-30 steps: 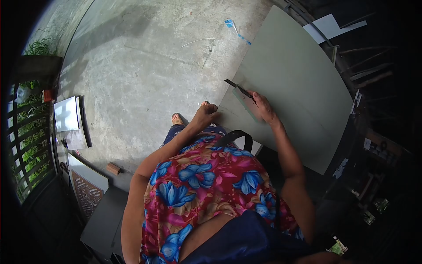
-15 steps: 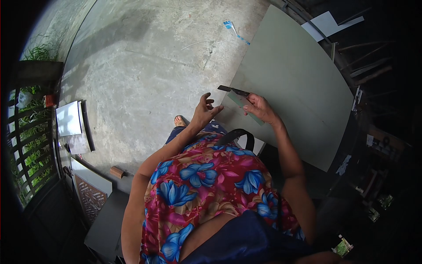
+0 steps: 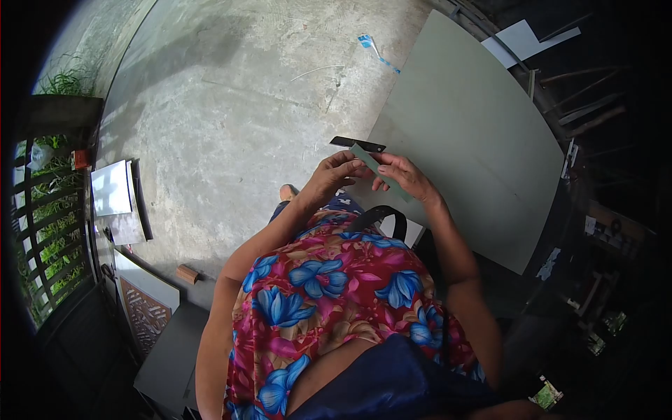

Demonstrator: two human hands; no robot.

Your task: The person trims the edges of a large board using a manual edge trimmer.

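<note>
A narrow grey-green strip [image 3: 381, 170] slants between my two hands in front of my waist. My left hand [image 3: 334, 175] is closed, its thumb and fingers pinching the strip near its upper end. My right hand [image 3: 409, 178] grips the same strip from the other side, thumb on top and some fingertips showing beneath it. Just beyond the fingers, a flat black bar with slanted ends [image 3: 357, 144] lies across the top of the strip. Both hands overlap the near left edge of the large grey-green board [image 3: 476, 140].
Concrete floor [image 3: 231, 105] spreads ahead and left, with a blue-and-white scrap [image 3: 365, 42] on it. White panels [image 3: 112, 190] lean at the left beside a slatted gate [image 3: 49, 231]. A small brown block [image 3: 187, 273] sits on the floor. Offcuts [image 3: 518, 40] lie beyond the board.
My left hand has come right and closed on the strip. The black bar has shifted left, away from my right hand's fingers. The strip has moved slightly left.
</note>
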